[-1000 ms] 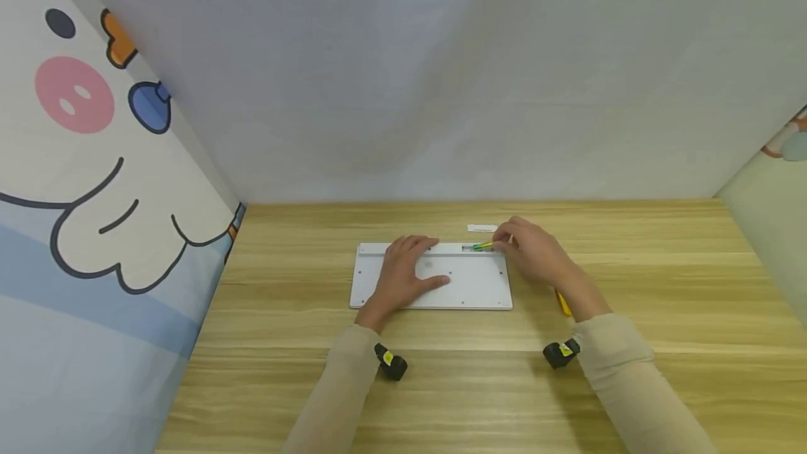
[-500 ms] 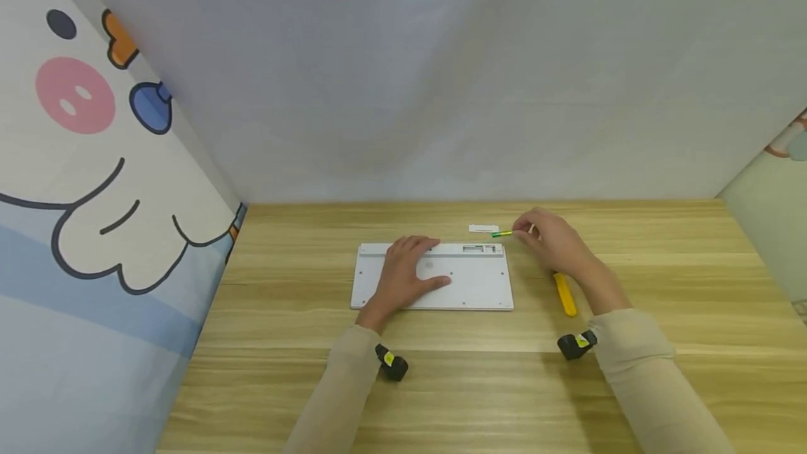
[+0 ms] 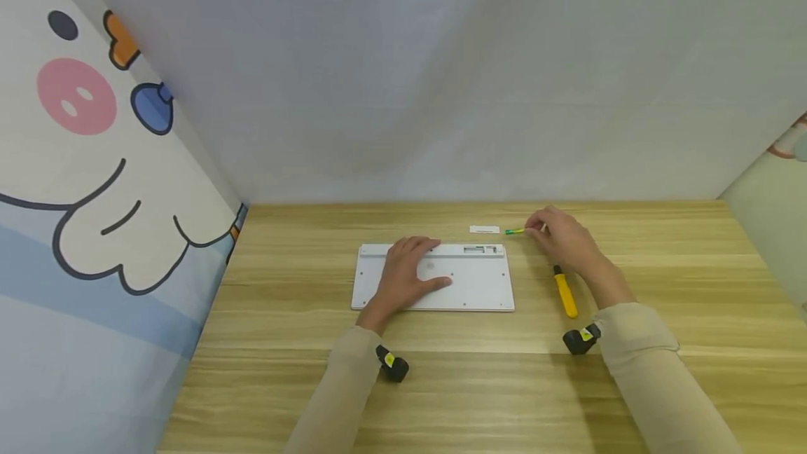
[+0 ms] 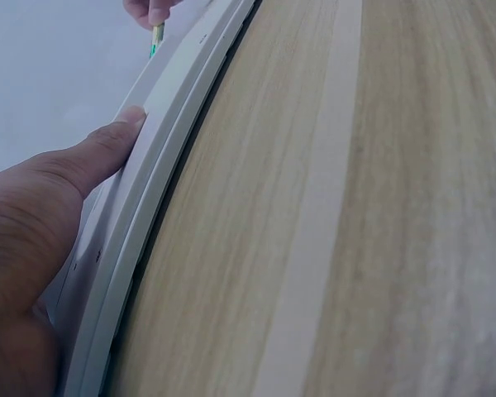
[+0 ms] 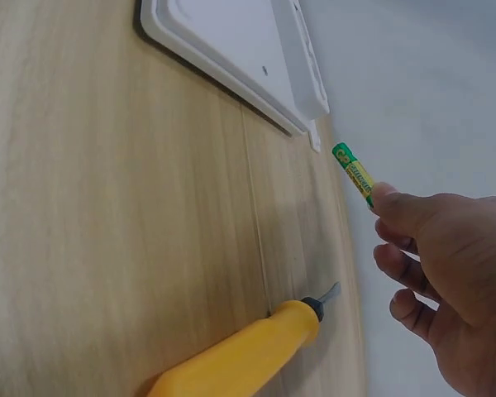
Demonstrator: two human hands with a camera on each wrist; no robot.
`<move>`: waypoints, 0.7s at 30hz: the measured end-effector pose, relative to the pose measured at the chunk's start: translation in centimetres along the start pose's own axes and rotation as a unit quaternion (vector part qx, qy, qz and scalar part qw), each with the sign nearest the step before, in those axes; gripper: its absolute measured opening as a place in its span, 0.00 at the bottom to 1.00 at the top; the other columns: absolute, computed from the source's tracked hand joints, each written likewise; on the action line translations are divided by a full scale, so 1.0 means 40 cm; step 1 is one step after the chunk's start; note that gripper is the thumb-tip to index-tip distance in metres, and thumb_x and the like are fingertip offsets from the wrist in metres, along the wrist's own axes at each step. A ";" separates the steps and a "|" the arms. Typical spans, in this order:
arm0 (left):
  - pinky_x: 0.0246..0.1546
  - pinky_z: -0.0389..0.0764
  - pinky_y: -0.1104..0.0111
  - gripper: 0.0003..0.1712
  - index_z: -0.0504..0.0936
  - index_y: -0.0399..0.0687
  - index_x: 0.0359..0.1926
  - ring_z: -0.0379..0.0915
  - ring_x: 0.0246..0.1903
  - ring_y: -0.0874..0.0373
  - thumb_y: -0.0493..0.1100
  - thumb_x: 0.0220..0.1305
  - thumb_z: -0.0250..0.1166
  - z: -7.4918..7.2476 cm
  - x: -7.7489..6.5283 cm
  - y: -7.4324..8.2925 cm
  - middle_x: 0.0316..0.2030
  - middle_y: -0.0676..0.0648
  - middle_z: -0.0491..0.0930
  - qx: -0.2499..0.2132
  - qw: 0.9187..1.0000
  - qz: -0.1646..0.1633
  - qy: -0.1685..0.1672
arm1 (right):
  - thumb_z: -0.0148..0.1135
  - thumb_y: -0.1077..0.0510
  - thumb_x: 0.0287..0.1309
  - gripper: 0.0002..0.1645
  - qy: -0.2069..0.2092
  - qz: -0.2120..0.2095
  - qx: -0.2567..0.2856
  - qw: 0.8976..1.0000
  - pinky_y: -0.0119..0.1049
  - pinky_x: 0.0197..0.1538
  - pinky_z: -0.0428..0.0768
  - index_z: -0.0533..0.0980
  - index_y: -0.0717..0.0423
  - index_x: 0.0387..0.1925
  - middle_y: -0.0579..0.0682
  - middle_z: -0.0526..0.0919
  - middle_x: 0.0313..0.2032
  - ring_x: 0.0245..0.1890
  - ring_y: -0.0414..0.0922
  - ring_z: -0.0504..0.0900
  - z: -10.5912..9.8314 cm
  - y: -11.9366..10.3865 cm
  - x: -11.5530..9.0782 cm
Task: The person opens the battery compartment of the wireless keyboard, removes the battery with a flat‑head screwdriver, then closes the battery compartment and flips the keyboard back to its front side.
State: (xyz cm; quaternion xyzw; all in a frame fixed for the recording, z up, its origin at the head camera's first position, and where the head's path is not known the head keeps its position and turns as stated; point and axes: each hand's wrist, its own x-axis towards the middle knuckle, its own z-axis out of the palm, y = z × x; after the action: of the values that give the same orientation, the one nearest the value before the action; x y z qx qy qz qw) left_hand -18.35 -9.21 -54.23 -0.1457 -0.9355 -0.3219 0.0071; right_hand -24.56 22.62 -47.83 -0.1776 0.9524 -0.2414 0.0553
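The battery point(image 3: 513, 232) has moved right, clear of the slot point(image 3: 474, 249). Head view: right hand point(image 3: 566, 240) pinches one end, the rest poking left of the fingers point(image 3: 539, 217); left hand point(image 3: 403, 277) rests on the keyboard point(image 3: 476, 291). Left wrist: thumb's point(image 4: 107, 149) spread, imo good bracing. Right wrist: screwdriver point(image 5: 240, 356) sits below the fingers, steer clear.

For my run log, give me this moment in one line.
left hand: on white device | right hand: pinches battery | compartment: open | white strip, screwdriver: on table

PLACE: booth-like indoor space | grey cloth backdrop point(image 3: 416, 90) | cartoon-print side panel point(image 3: 82, 146) | wood-grain tabletop point(image 3: 479, 398)
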 end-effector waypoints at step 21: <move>0.83 0.50 0.52 0.45 0.70 0.59 0.72 0.64 0.73 0.51 0.65 0.57 0.73 -0.002 0.001 0.001 0.70 0.50 0.73 0.010 1.000 -0.005 -0.005 | 0.56 0.57 0.74 0.13 0.003 0.015 -0.066 0.998 0.56 0.48 0.83 0.79 0.61 0.50 0.58 0.81 0.46 0.44 0.54 0.81 0.010 0.019 -0.007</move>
State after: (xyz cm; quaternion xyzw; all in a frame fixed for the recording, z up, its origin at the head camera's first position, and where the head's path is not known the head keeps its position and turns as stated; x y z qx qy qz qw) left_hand -18.38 -9.22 -54.15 -0.1425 -0.9395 -0.3115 0.0022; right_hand -24.47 23.17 -48.52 -0.1653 0.9690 -0.1779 0.0441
